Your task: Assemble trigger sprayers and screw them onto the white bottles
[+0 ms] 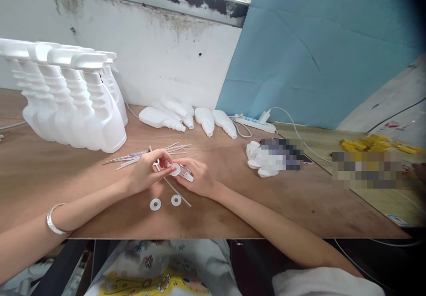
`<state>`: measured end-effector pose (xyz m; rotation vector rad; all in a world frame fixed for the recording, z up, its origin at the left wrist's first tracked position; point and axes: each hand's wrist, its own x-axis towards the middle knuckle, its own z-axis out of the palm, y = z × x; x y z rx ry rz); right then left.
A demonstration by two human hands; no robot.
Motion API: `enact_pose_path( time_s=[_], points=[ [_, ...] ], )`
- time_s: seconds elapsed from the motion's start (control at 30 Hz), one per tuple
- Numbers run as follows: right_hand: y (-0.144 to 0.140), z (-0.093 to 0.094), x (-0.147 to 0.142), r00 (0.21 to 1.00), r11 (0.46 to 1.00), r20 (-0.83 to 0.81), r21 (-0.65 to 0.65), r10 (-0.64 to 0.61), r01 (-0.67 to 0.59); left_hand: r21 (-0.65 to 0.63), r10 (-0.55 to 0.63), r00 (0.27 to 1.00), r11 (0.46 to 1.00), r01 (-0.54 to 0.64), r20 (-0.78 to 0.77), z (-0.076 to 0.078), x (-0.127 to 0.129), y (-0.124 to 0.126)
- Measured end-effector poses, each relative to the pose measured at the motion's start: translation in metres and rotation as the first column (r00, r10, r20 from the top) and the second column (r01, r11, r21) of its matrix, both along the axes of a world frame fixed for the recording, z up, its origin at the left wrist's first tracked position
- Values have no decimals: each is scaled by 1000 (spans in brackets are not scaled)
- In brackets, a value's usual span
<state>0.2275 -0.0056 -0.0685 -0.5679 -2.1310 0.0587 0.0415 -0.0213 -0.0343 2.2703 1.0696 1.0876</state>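
No text, brand or number can be read anywhere in view. A small sticker in red, blue and white, at the near edge of the right-hand table, is too small to make out. Red marks on a white surface at far right are too blurred to read. Two tiny dark marks on the brown tabletop are equally illegible.

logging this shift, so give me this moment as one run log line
left hand: pinching white washer | right hand: holding clear plastic part | near edge: two loose washers on table | left side: upright spray bottles
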Motion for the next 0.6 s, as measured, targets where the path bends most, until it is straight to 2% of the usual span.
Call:
enact_pose_path(
  time_s=[0.2, 0.37, 0.43, 0.6],
  points=[
    [-1, 2, 1, 1000, 999, 9, -32, 8, -8, 106, -70, 994, 991, 78, -79, -1, -1, 2],
    [-1, -3, 4, 998, 996, -50, -80, 36, -40, 212, -30, 986, 975, 64, -162, -3, -1, 1],
    [-1, -3, 5, 997, 997, -57, -59, 46, -49, 245, -26, 985, 967, 68, -169, -3, -1, 0],
    [-1, -2, 5, 995, 995, -45, 40, 94, -92, 263, -104, 972, 951, 159, -211, 0, -1, -1]
  ],
)
